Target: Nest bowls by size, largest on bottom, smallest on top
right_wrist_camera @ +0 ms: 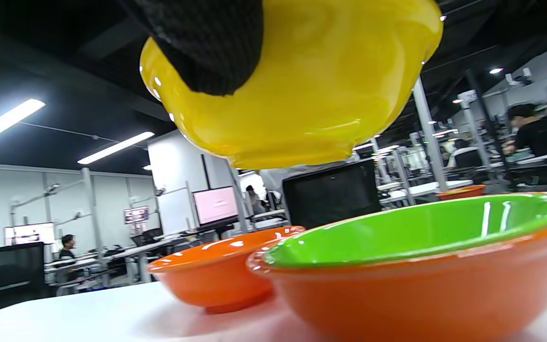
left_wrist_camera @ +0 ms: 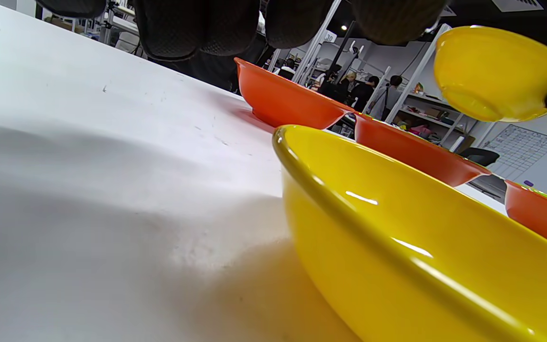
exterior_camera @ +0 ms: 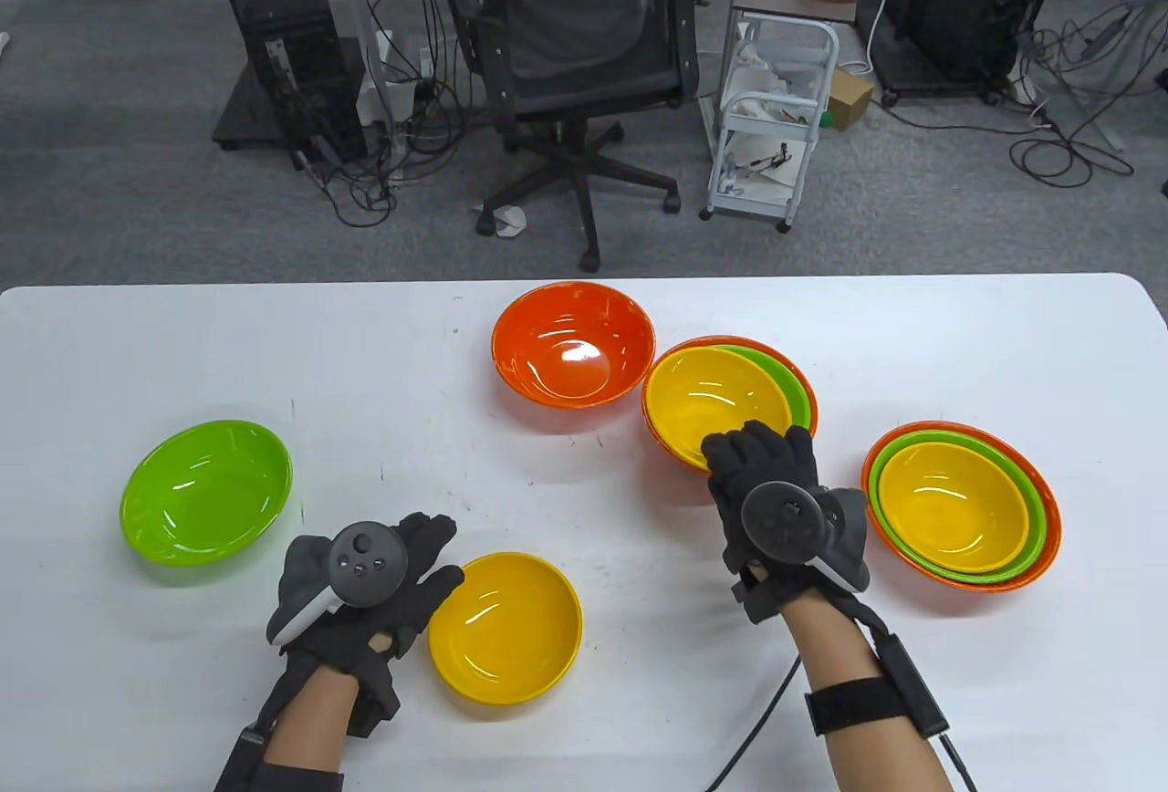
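Yellow bowl (right_wrist_camera: 311,90) airborne over green-in-orange stack (right_wrist_camera: 420,251) — wrist-view only

Small sign (left_wrist_camera: 330,36) reading "30" on a background rack post

Bright, even overhead light is reflected as white glare on the orange bowl (exterior_camera: 574,357); soft shadows are cast on the table (exterior_camera: 912,336); wrist views are distorted.

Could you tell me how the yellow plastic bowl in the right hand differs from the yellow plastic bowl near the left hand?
The yellow plastic bowl in the right hand is held in the air and tilted above the green-in-orange stack; the yellow plastic bowl near the left hand sits flat on the white table, ungripped. Both look alike in colour and gloss.
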A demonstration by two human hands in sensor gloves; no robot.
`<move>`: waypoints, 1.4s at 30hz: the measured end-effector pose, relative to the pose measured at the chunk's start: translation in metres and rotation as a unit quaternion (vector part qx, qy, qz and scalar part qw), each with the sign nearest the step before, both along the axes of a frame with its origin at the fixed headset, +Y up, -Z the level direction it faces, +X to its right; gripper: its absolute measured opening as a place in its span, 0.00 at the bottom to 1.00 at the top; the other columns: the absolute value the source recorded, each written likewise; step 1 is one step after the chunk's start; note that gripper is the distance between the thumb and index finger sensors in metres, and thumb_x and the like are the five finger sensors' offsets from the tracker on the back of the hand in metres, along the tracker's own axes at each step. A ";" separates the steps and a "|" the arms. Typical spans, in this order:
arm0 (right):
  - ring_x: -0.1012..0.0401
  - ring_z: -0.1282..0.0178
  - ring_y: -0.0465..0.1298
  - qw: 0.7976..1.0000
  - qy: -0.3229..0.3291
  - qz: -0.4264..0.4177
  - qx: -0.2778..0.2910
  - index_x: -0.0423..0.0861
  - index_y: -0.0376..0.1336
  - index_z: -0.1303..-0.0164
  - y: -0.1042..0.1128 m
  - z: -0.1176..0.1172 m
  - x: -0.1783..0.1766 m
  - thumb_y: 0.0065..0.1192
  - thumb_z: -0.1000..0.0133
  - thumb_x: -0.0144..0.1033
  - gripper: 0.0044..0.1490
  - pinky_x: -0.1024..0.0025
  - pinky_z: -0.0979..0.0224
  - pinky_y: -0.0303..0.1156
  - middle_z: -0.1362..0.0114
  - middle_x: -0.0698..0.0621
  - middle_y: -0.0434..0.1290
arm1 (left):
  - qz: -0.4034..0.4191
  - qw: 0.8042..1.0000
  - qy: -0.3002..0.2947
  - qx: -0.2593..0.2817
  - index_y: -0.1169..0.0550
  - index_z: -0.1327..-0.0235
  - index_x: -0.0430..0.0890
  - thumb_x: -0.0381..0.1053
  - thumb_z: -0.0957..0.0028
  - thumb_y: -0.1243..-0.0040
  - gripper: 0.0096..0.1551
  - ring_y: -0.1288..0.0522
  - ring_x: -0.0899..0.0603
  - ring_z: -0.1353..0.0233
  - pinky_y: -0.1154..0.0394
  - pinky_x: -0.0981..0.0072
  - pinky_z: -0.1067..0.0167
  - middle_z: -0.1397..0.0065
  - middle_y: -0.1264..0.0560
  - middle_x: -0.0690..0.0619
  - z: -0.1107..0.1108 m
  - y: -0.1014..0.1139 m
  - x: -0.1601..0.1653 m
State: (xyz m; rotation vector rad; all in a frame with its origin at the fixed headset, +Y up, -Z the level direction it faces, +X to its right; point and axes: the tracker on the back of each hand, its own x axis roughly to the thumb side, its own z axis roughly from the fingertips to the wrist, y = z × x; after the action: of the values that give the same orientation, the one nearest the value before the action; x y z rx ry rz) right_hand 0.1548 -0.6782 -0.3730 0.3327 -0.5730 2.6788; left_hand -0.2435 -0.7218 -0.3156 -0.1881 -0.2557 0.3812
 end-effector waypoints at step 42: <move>0.36 0.24 0.61 0.975 -0.083 0.019 -0.203 0.39 0.68 0.32 -0.048 -0.067 0.004 0.62 0.45 0.34 0.31 0.29 0.25 0.45 0.32 0.36 0.73 | 0.013 1.000 -0.005 -0.005 0.36 0.18 0.51 0.64 0.43 0.48 0.40 0.37 0.29 0.17 0.41 0.25 0.27 0.16 0.39 0.41 0.000 0.000 0.001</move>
State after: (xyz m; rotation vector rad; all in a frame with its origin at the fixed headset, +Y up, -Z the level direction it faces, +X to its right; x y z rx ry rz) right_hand 0.1584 -0.7262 -0.4397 0.0037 -0.0527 2.7910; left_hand -0.2424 -0.7215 -0.3160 -0.1961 -0.2672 0.4081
